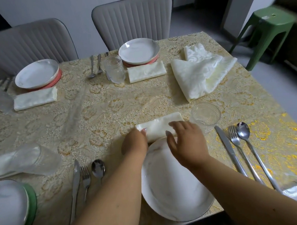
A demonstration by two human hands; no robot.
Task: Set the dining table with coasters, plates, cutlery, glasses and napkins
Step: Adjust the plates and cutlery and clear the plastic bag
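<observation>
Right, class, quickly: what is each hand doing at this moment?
Left hand: grips the left end of the folded napkin.
Right hand: open, fingers resting on the napkin.

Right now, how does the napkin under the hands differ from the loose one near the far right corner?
The napkin under the hands is folded into a narrow strip; the loose napkin lies half open and rumpled. The left hand and right hand touch the folded one; nothing touches the loose one. The folded one sits just beyond the near plate; the loose one is at no place setting. Both are cream patterned cloth.
</observation>
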